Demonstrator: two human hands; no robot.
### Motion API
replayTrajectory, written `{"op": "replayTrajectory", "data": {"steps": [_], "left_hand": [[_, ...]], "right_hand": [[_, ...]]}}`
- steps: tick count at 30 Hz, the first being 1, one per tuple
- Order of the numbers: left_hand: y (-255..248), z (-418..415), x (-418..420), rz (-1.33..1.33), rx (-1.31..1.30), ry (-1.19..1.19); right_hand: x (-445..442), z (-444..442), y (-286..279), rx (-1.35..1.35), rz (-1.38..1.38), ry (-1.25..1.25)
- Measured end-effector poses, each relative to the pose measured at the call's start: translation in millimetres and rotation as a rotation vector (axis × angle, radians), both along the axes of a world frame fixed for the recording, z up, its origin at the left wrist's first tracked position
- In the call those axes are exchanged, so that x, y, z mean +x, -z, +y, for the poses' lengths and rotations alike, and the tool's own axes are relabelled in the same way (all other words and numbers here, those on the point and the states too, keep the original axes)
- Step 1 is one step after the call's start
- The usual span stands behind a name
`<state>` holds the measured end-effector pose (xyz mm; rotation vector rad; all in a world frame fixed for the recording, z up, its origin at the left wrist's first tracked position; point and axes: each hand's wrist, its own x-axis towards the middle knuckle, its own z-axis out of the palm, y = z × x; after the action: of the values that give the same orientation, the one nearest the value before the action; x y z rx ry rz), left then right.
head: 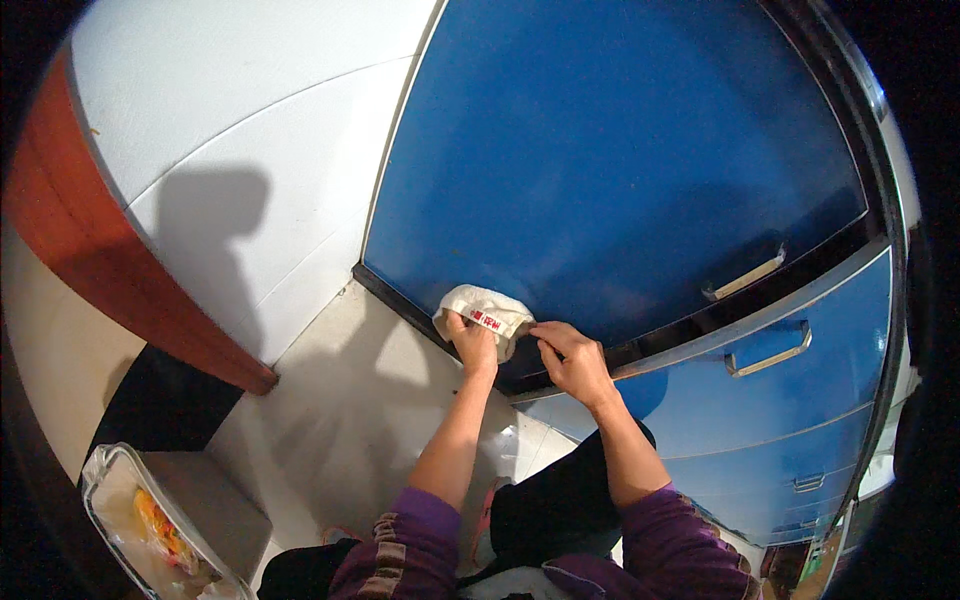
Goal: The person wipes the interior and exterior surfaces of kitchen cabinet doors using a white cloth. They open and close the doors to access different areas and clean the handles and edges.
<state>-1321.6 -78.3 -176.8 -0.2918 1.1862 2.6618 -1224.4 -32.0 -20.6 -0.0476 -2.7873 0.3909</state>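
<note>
A folded white cloth (491, 300) with red printed characters is bunched at the lower part of a blue cabinet door (585, 150). My left hand (474, 341) grips the cloth from below, its fingers partly hidden in the folds. At the cloth's right end, my right hand (576, 360) has its thumb and forefinger drawn together at the edge. Whether those fingertips pinch the cloth or something small is too fine to make out. Both forearms reach forward over my bent knee.
A white tiled wall (300, 135) meets the cabinet on the left, ending at a reddish wooden door frame (142, 247). A lined waste bin (217, 487) with colourful wrapping inside stands at lower left. Metal handles (772, 352) jut from the blue drawers at right.
</note>
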Motion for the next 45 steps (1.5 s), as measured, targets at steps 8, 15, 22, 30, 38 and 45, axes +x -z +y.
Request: {"op": "replayTrajectory", "data": {"steps": [8,15,22,30,38,45], "left_hand": [[0.2,4.0,-13.5,0.156,-0.203,-0.132],[-6.9,-8.0,-15.9,0.047,0.141,0.019],[-0.6,-5.3,-19.8,0.112,-0.003,0.0],[-4.0,-16.6,-26.1,-0.018,0.198,-0.001],[-1.8,-32.4,-62.5,-0.103,0.241,0.087],[5.8,-31.9,-70.4,-0.169,0.23,0.076]], "right_hand": [[-13.1,0.9,4.6,-0.065,0.032,0.265],[-13.1,11.4,14.7,-0.1,0.085,0.334],[-14.3,11.8,14.7,-0.147,0.087,0.354],[-13.8,10.9,11.5,-0.181,0.041,0.377],[-14.8,10.5,13.4,-0.184,0.053,0.426],[-15.4,10.9,18.0,-0.191,0.075,0.426]]}}
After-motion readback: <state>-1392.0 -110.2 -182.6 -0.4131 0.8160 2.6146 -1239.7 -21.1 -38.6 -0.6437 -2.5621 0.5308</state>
